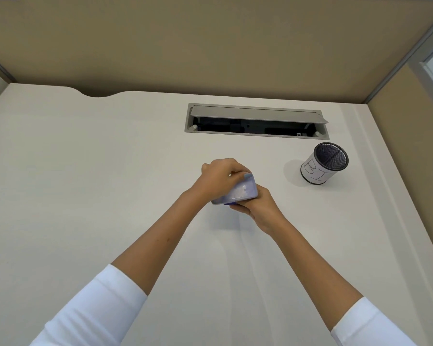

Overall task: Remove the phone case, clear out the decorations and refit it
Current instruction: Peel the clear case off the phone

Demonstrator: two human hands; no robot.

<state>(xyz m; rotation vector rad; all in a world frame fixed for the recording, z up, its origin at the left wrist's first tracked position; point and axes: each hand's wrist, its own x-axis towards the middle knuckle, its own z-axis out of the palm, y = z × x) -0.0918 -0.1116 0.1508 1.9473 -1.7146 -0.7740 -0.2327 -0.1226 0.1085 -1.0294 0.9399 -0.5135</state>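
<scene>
The phone [235, 193], in its pale lilac case, is held above the worktop [110, 171]. The left hand [219, 177] is clenched over its far end and the right hand [256, 207] grasps it from beneath. The case appears not yet removed, so clearing the decorations and refitting are judged outstanding. Handwritten marks, not clearly legible, are seen on the mesh pen cup [323, 164].
</scene>
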